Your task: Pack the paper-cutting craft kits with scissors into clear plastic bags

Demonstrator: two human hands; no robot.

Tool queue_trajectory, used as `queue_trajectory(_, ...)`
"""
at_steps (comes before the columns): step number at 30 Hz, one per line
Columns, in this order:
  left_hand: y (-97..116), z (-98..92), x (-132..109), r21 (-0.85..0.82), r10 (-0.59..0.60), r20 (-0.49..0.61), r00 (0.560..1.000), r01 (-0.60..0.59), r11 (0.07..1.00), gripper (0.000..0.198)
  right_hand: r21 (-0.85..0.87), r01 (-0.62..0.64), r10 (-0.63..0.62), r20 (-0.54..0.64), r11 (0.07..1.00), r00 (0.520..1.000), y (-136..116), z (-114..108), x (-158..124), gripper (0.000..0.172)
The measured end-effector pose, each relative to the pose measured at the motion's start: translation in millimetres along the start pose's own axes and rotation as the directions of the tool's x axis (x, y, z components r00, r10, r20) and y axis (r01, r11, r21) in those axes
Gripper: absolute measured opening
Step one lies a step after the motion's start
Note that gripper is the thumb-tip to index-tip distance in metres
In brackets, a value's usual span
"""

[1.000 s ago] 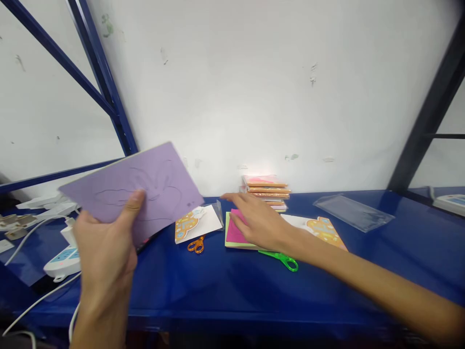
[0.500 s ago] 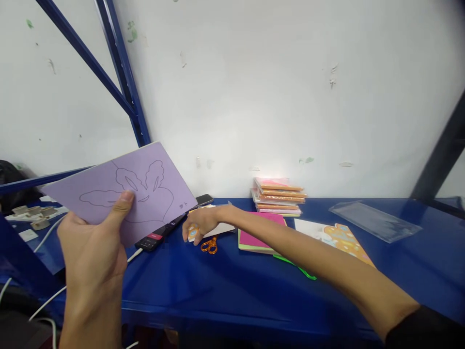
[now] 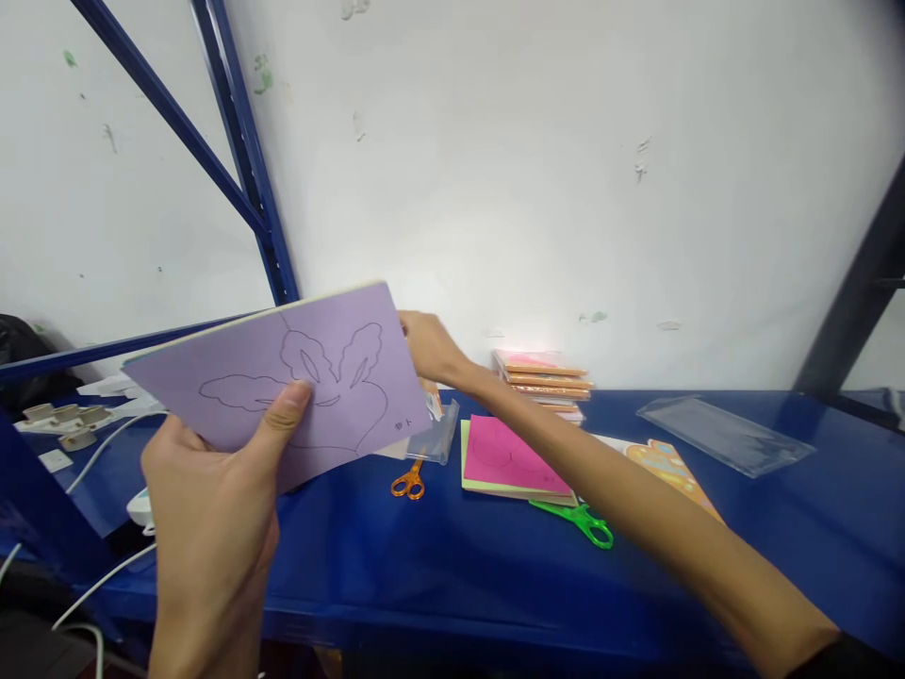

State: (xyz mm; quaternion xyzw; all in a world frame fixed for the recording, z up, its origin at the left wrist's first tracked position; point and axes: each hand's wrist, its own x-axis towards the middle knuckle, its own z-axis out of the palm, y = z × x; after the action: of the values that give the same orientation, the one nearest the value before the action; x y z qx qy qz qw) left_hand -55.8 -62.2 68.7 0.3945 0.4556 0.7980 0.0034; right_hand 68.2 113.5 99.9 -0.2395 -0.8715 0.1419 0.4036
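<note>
My left hand point(image 3: 219, 500) grips a stack of purple paper sheets point(image 3: 233, 405), thumb on the front and fingers behind. The top sheet carries a black outline drawing of a leafy vegetable with small characters at one corner; paler edges show along its top. My right hand point(image 3: 431, 347) is raised beside the right edge of the stack, its fingers mostly hidden behind the paper. Just below it shows a bit of an orange-and-white printed card point(image 3: 431, 396); whether the hand holds it is hidden. Under that lies a clear plastic sleeve point(image 3: 442, 436), near orange-handled scissors point(image 3: 408, 483).
On the blue table point(image 3: 424, 566) lie a pink-topped paper pad point(image 3: 513, 453), green scissors point(image 3: 584, 521), an orange printed card point(image 3: 668, 469) and an empty clear sleeve point(image 3: 728, 434). Wrapped packs point(image 3: 541, 372) are stacked by the wall. A power strip point(image 3: 67, 415) and cables lie left.
My right hand has risen from the card on the table to behind the paper's right edge. The purple stack has shifted right in view, covering the phone; the clear sleeve now shows.
</note>
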Motion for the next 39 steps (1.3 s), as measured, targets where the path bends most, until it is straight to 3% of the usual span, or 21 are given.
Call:
queue_trajectory(2,-2.9,2.8,-4.3,0.087,0.064,0.009,0.998,-0.065,0.994,0.042,0.033,-0.039,0.044,-0.138,0.999,0.989,-5.6,-23.6,-9.9,0.031)
queue_trajectory(6,-10.2,7.4,-9.2,0.152,0.078,0.053,0.996,-0.085,0.985,0.040,0.146,-0.104,0.154,-0.392,0.984,0.907,-12.1,-66.4,-47.1,0.047)
queue_trajectory(11,-20.4,15.7,-13.2,0.079,-0.065,0.137,0.988,0.055,0.995,0.046,0.187,-0.231,0.284,-0.343,0.955,0.895,-6.3,-98.8,-99.1,0.053)
queue_trajectory(16,-26.7,28.6,-21.1,-0.051,-0.241,0.262,0.934,0.263,0.964,0.050,0.174,-0.324,0.367,-0.414,0.930,0.833,8.7,-122.5,-141.8,0.052)
queue_trajectory(19,-26.8,36.3,-29.5,-0.051,-0.286,0.311,0.906,0.317,0.947,0.053,0.217,-0.383,0.440,-0.396,0.898,0.806,9.6,-130.9,-165.5,0.056)
queue_trajectory(22,-27.9,43.2,-40.3,-0.010,-0.297,0.364,0.883,0.322,0.947,0.052,0.230,-0.419,0.477,-0.355,0.878,0.804,-0.1,-129.0,-186.1,0.054)
queue_trajectory(26,-29.2,46.6,-56.5,0.026,-0.332,0.500,0.800,0.370,0.929,0.055,0.218,-0.421,0.472,-0.331,0.881,0.817,-18.8,-113.2,-206.8,0.053)
queue_trajectory(29,-30.1,39.0,-71.6,0.090,-0.392,0.539,0.746,0.412,0.907,0.055,0.232,-0.433,0.486,-0.279,0.871,0.828,-26.2,-95.2,-220.7,0.047)
queue_trajectory(32,-35.7,24.5,-91.7,0.195,-0.452,0.519,0.725,0.415,0.889,0.056,0.232,-0.461,0.510,-0.245,0.857,0.825,-25.4,-75.5,-234.0,0.043)
queue_trajectory(34,-41.4,16.3,-107.0,0.238,-0.480,0.487,0.730,0.418,0.877,0.057,0.237,-0.454,0.507,-0.265,0.859,0.820,-22.0,-64.2,-241.7,0.041)
queue_trajectory(36,-46.0,13.1,-121.6,0.231,-0.485,0.428,0.763,0.427,0.875,0.057,0.285,-0.414,0.484,-0.253,0.865,0.838,-18.2,-55.5,-248.7,0.039)
queue_trajectory(39,-47.3,18.0,-137.3,0.185,-0.482,0.353,0.802,0.445,0.876,0.052,0.445,-0.403,0.493,-0.102,0.800,0.864,-14.3,-47.1,-259.4,0.031)
